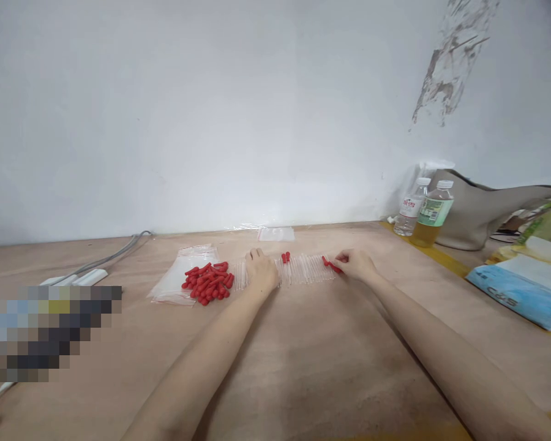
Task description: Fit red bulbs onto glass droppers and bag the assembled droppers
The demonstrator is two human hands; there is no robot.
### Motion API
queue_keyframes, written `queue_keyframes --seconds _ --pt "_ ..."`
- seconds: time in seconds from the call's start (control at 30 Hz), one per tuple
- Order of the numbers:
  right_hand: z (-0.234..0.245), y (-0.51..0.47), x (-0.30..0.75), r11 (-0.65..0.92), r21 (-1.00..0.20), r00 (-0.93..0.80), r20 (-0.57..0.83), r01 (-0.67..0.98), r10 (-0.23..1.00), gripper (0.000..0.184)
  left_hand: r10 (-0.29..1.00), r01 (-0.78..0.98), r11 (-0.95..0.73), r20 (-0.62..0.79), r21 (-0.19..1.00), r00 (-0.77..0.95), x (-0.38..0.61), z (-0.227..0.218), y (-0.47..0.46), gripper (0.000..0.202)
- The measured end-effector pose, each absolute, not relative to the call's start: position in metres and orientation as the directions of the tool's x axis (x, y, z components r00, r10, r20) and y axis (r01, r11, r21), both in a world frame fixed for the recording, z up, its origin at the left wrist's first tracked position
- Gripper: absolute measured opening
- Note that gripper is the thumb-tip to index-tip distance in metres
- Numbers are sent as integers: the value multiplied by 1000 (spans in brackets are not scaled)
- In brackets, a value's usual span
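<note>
Right hand [352,264]: fingers pinched on red rubber-looking bulb [335,267]. Left hand [262,271] over thin clear tubes [311,270], grip unclear. 2 bulbs [288,257] look fitted; bulb pile [207,283] remaining, 9 o'clock.

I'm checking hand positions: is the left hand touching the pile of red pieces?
Apart. The head view shows the gap: part of the row of thin clear pieces lies between the left hand and the pile of red pieces.

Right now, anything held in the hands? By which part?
Right hand seems to pinch a red bulb, which end unclear; left hand: grip hidden.
</note>
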State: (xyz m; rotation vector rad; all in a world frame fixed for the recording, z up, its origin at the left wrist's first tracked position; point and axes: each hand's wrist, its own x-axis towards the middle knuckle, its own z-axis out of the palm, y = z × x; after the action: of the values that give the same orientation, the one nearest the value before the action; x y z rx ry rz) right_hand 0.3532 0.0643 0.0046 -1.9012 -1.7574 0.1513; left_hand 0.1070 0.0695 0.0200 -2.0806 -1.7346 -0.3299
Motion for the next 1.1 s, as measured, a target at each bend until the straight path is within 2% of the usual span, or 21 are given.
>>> queue_keyframes --seconds 0.2,0.4,0.57,0.7,0.77,0.87,0.93,1.0,1.1 --pt "0 64 344 11 -445 128 279 895 952 23 903 990 -62 416 -128 110 108 20 74 22" --pt "-3 67 333 27 -329 93 344 944 934 27 893 989 -110 427 -102 143 100 28 70 22" --pt "-6 66 324 -7 -269 116 392 963 913 30 825 947 -284 465 -150 321 83 32 50 24" --pt "-3 62 321 -27 -251 140 443 968 885 35 723 830 -507 411 -231 556 66 23 30 19" --pt "0 60 321 -13 -311 167 477 950 863 33 614 737 -617 417 -276 670 58 13 23 21" --pt "3 58 319 109 -536 223 516 837 827 26 496 671 -695 504 -258 707 50 -1 19 23" --pt "3 57 313 208 -724 252 472 658 844 23 486 671 -714 548 -201 681 48 -6 19 22" --pt "-2 54 303 284 -854 218 406 435 888 23 509 680 -720 560 -140 654 49 -7 19 20" --pt "-13 44 281 369 -901 82 395 230 915 29 545 688 -721 549 -78 633 52 -6 18 20"
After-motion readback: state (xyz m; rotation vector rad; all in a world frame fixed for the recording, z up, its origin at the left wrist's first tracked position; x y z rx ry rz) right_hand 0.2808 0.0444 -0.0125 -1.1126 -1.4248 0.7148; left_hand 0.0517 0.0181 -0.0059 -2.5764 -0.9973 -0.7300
